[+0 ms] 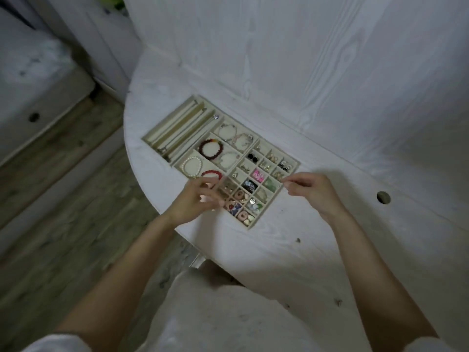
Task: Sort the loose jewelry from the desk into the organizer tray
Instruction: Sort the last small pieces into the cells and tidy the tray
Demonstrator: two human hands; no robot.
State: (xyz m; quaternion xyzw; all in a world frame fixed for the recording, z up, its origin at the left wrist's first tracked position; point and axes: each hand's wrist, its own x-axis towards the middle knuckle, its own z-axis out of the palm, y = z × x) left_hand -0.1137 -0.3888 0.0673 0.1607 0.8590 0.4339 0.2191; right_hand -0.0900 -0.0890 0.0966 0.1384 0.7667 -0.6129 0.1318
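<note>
A beige organizer tray [297, 164] lies on the white desk [330, 237], split into long slots, bracelet sections and many small cells of earrings and beads. A dark red bead bracelet [210, 148] and a pearl bracelet [191, 166] sit in the middle sections. My left hand [195, 201] hovers over the tray's near-left corner, fingers curled, blurred; whether it holds anything is unclear. My right hand [311, 190] is at the tray's right edge, thumb and forefinger pinched together, perhaps on something tiny that I cannot make out.
Two small dark bits [297, 240] [337, 302] lie on the desk near its front edge. A round cable hole [383, 197] is right of my right hand. The desk's curved edge drops to a wooden floor [63, 224] on the left. A white wall panel rises behind the tray.
</note>
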